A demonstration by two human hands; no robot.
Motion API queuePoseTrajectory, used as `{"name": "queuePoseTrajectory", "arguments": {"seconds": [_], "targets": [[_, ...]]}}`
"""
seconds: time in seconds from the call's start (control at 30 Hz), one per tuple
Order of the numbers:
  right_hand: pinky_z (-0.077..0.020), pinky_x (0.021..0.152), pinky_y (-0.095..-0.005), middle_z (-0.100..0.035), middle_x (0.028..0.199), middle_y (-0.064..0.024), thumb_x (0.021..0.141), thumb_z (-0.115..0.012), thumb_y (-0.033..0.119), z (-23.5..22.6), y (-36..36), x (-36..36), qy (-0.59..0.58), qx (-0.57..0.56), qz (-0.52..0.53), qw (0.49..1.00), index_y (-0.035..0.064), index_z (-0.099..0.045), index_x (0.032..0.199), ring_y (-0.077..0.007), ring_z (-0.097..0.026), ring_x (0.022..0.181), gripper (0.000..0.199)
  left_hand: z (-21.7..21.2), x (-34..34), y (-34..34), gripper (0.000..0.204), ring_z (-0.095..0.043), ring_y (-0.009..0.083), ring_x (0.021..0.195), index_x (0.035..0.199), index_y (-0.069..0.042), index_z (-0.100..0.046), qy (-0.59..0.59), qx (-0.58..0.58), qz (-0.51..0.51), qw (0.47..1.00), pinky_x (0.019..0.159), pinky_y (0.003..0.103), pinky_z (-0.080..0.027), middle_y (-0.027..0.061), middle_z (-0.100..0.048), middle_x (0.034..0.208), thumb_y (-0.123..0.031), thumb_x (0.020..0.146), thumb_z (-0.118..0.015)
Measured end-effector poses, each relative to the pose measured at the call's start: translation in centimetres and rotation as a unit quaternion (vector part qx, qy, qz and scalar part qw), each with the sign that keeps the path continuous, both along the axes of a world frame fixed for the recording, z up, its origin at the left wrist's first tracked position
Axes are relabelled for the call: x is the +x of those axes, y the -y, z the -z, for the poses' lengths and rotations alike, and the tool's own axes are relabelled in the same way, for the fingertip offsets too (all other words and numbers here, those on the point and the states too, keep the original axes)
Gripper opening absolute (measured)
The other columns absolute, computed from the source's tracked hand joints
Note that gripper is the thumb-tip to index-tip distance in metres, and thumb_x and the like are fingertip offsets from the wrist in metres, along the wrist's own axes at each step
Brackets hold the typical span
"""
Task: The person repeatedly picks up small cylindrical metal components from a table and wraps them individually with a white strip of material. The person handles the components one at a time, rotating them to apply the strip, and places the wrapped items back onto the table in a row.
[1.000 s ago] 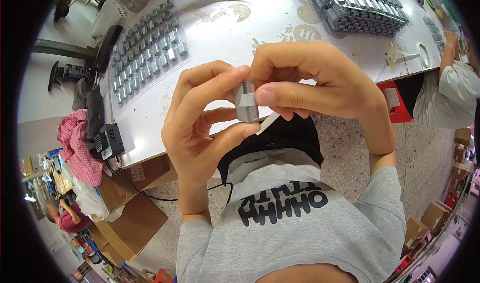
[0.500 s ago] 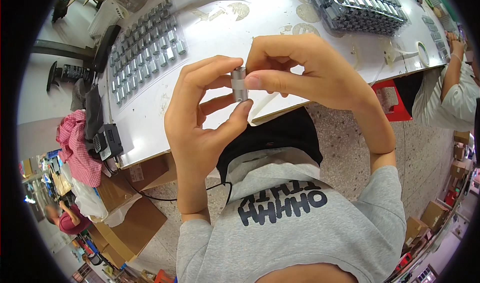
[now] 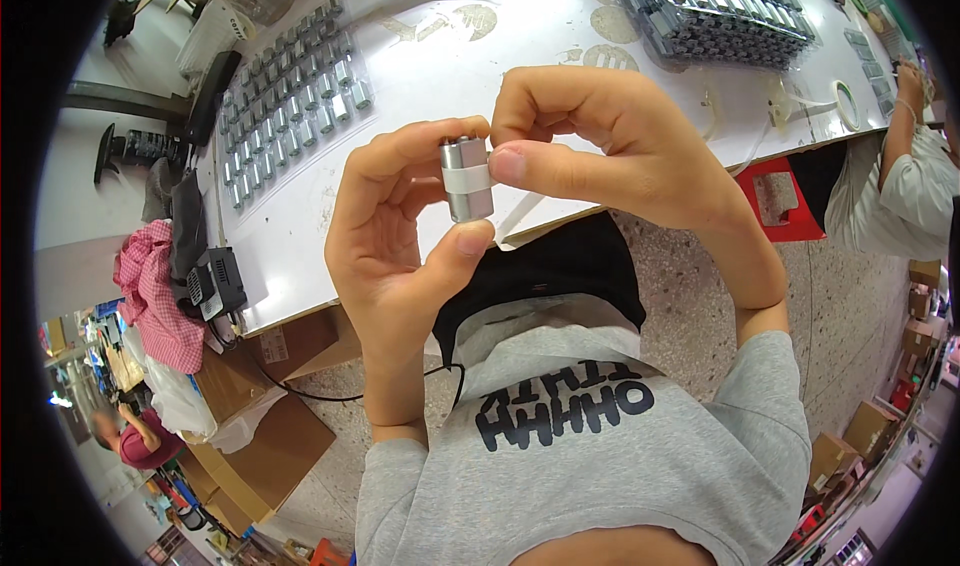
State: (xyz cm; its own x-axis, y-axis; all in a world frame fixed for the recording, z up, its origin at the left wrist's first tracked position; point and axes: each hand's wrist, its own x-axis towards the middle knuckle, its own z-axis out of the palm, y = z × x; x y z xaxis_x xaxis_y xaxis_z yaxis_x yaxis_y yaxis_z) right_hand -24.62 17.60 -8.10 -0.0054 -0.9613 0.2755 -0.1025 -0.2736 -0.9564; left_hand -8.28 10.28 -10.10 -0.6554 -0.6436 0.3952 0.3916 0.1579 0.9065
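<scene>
A small silver metal cylinder (image 3: 467, 204) with flattened sides is held upright above the table's near edge. A white tape band (image 3: 466, 180) wraps around its middle. My left hand (image 3: 385, 221) grips it end to end, thumb under the bottom and index finger on top. On the other side, the thumb of my right hand (image 3: 610, 146) presses against the edge of the band. The right fingers are curled behind that thumb, and their tips are partly hidden.
A clear tray (image 3: 330, 136) of similar metal pieces lies at left on the white table (image 3: 430, 76). Stacked full trays (image 3: 715, 26) stand at the far right, with a tape roll (image 3: 846, 106) nearby. A co-worker's hand (image 3: 912, 91) is at the right edge.
The metal cylinder has turned between my fingers and shifted slightly left, showing a wider flat side and more of the band. My right thumb remains at the band's edge.
</scene>
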Motion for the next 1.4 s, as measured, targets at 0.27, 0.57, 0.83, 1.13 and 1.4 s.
{"name": "queuePoseTrajectory", "arguments": {"seconds": [0.27, 0.57, 0.83, 1.13, 1.4], "targets": [[-0.0371, 0.062, -0.0188, -0.05, 0.073, -0.0006, 0.085, -0.054, 0.016, 0.4, -0.3, 0.9, 0.038, -0.057, -0.011, 0.998, -0.0029, -0.052, 0.089, -0.0052, -0.046, 0.069, 0.019, 0.5, -1.7, -2.0, 0.069, -0.034, 0.0241, 0.119, 0.113, -0.007, -0.046, -0.085, 0.193, 0.028, 0.977, 0.098, 0.036, -0.028, 0.0175, -0.026, 0.134, -0.035, 0.058, -0.077], [-0.0303, 0.042, -0.0171, -0.05, 0.063, -0.0001, 0.085, -0.054, 0.019, 0.9, -0.6, 1.0, 0.145, -0.05, -0.017, 0.988, -0.0041, -0.057, 0.087, -0.0038, -0.041, 0.05, 0.024, 1.1, -2.1, -1.7, 0.069, -0.028, 0.026, 0.124, 0.127, -0.007, -0.036, -0.081, 0.218, 0.14, 0.962, 0.101, 0.037, -0.024, 0.0162, -0.02, 0.138, -0.037, 0.072, -0.066], [-0.0332, 0.048, -0.017, -0.053, 0.063, 0.0019, 0.08, -0.061, 0.018, 0.4, -0.4, 0.8, 0.194, 0.053, 0.013, 0.98, 0.0003, -0.061, 0.076, -0.0026, -0.045, 0.056, 0.018, 0.5, -1.0, -0.2, 0.053, -0.04, 0.0248, 0.114, 0.118, 0.0, -0.047, 0.046, -0.056, -0.039, 0.997, 0.095, 0.037, -0.031, 0.0164, -0.043, 0.122, -0.023, 0.073, -0.063], [-0.0318, 0.048, -0.0185, -0.051, 0.061, 0.0027, 0.079, -0.062, 0.021, 1.7, 0.4, 1.3, 0.09, -0.001, 0.064, 0.994, 0.0008, -0.058, 0.071, -0.0025, -0.041, 0.055, 0.022, -1.7, -0.8, -0.3, 0.046, -0.055, 0.0142, 0.071, 0.1, -0.005, -0.058, 0.123, -0.293, -0.156, 0.935, 0.064, 0.024, -0.045, 0.0081, -0.057, 0.093, -0.003, 0.057, -0.074], [-0.0331, 0.05, -0.0194, -0.051, 0.061, 0.0023, 0.08, -0.061, 0.02, 0.5, -0.1, -0.5, -0.009, -0.018, 0.023, 1.0, 0.0011, -0.059, 0.074, -0.0038, -0.042, 0.056, 0.02, -1.7, -0.2, 0.2, 0.044, -0.055, 0.0137, 0.071, 0.095, -0.002, -0.056, 0.117, -0.244, -0.112, 0.956, 0.066, 0.024, -0.044, 0.0077, -0.057, 0.091, -0.003, 0.055, -0.075]]}}
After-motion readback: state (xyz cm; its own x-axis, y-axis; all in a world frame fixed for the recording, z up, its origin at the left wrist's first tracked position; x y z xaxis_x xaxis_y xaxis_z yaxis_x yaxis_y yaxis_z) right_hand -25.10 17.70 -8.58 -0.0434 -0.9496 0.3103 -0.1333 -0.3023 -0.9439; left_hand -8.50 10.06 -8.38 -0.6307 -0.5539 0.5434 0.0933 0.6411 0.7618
